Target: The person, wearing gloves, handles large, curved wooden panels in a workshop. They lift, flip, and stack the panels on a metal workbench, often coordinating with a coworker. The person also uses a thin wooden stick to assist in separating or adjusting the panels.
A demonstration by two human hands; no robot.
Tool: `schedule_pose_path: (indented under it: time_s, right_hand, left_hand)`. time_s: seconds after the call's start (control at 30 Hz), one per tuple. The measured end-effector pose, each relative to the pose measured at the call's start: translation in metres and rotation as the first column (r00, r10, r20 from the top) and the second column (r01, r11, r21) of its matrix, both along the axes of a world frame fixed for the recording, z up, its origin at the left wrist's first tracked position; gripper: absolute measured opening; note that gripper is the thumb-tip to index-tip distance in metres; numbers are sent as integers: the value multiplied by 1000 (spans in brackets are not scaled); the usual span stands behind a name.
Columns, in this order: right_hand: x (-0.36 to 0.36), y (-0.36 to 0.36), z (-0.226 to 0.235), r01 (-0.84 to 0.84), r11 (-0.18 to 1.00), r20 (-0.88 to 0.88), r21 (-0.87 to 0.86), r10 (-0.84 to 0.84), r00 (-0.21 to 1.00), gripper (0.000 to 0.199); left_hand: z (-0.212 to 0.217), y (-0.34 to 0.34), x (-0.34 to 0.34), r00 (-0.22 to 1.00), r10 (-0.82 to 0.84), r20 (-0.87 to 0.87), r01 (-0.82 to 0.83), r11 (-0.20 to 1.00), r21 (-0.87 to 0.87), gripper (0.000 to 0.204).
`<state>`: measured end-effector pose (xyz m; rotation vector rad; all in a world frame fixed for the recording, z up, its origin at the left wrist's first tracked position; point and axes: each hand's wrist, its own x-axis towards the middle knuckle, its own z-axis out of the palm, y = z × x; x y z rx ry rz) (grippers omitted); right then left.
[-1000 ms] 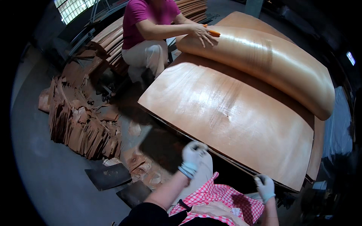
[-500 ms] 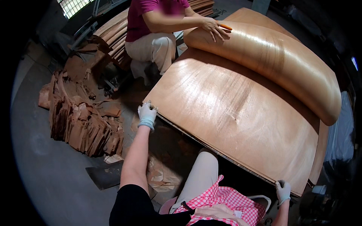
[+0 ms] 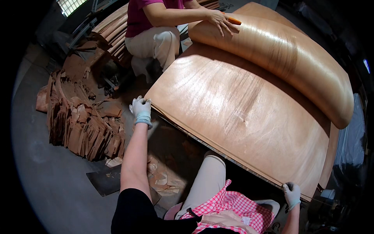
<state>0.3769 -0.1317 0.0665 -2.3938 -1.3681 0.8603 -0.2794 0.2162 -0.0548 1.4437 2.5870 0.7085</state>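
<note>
A wide, thin sheet of wood veneer (image 3: 218, 101) lies in front of me, its far part curled over into a large roll (image 3: 269, 48). My left hand (image 3: 141, 108), in a white glove, is at the sheet's left corner with its fingers bent against the edge. At the near right edge my right hand (image 3: 291, 194), also gloved, pinches the sheet's rim between thumb and fingers. Layered edges of more sheets show beneath the rim. Across from me, a co-worker's hand (image 3: 222, 22) rests on the roll with an orange-handled tool (image 3: 233, 20).
The co-worker in a magenta top (image 3: 134, 15) sits at the far left. Stacked brown veneer scraps (image 3: 78, 121) stand on the floor to my left, near a dark flat board (image 3: 104, 180). Curved wood sheets (image 3: 117, 33) are piled behind. Plastic-wrapped material (image 3: 350, 132) is at right.
My left hand has shifted slightly outward to the left at the corner. My right hand stays at the near edge, a little higher in view. The whole view has shifted slightly.
</note>
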Motion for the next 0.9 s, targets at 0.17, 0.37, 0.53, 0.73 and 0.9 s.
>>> schedule_pose_path:
  time_s: [0.17,0.37,0.53,0.73,0.9]
  right_hand:
    - [-2,1,-10,45,998,-42,-40,-47,998,22]
    - [-3,10,-14,57,997,-93,-51,-61,994,19]
    - [8,2,-17,139,989,-153,-43,-144,978,17]
    - [6,13,-15,107,994,-169,-18,-108,980,20]
    - [15,7,-22,138,990,-228,-18,-138,964,20]
  left_hand:
    - [-6,2,4,1000,-7,5,7,1000,24,27]
    - [-28,3,-44,851,-92,517,-84,948,306,23]
    - [60,13,10,614,-188,766,6,972,234,23]
    - [100,26,18,88,-339,937,-25,939,342,18]
    - [93,27,22,-70,-178,982,-109,979,170,14]
